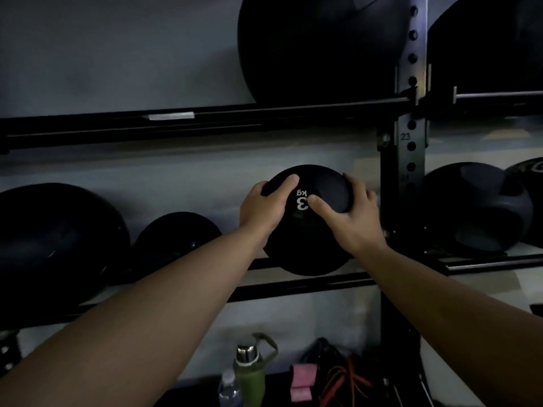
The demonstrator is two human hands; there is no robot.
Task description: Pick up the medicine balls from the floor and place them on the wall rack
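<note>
A dim view looked along two bare forearms toward a black metal wall rack set against a pale wall. Both hands held one black medicine ball marked "3 kg" in white, the print upside down. The left hand wrapped the ball's upper left side, thumb lying across its front. The right hand wrapped the upper right side, thumb pressed beside the number. Each grip was closed around the ball. The ball sat at the rack's lower rails, just left of the upright post with its row of holes; whether its weight already rested on the rails could not be told.

On the same level, to the left, lay a small dark ball and a large dark ball. Right of the post sat another ball. A very large ball rested on the shelf above. Below stood a green bottle and a clear bottle, near a pink band and an orange cord.
</note>
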